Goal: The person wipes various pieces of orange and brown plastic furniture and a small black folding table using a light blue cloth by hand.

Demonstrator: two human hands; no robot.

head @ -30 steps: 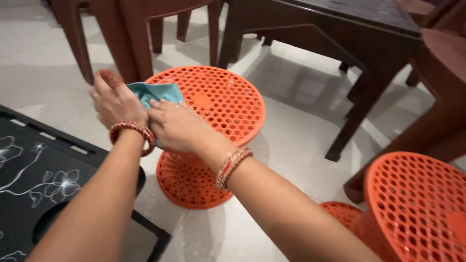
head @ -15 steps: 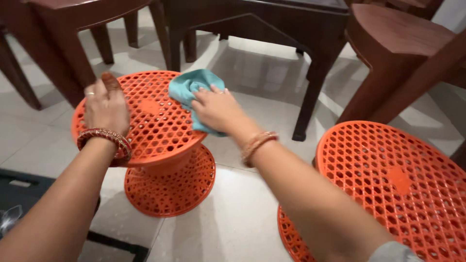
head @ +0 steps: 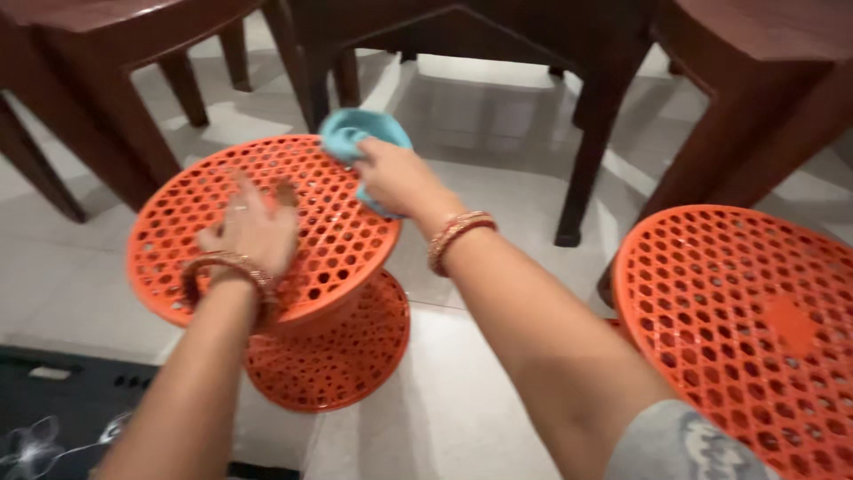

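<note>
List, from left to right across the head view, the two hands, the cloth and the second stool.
Left hand on the orange perforated stool → teal cloth → right hand gripping it → second orange stool.

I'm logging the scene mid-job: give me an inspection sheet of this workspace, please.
Surface: pale tiled floor, glossy.
Job's things: orange perforated stool; teal cloth at its far rim.
Clutter: second orange stool on the right; black patterned tabletop lower left.
Grippers: left hand flat on the stool top; right hand presses the cloth.
Cables: nothing seen.
Surroundings: dark brown table and chairs behind.
</note>
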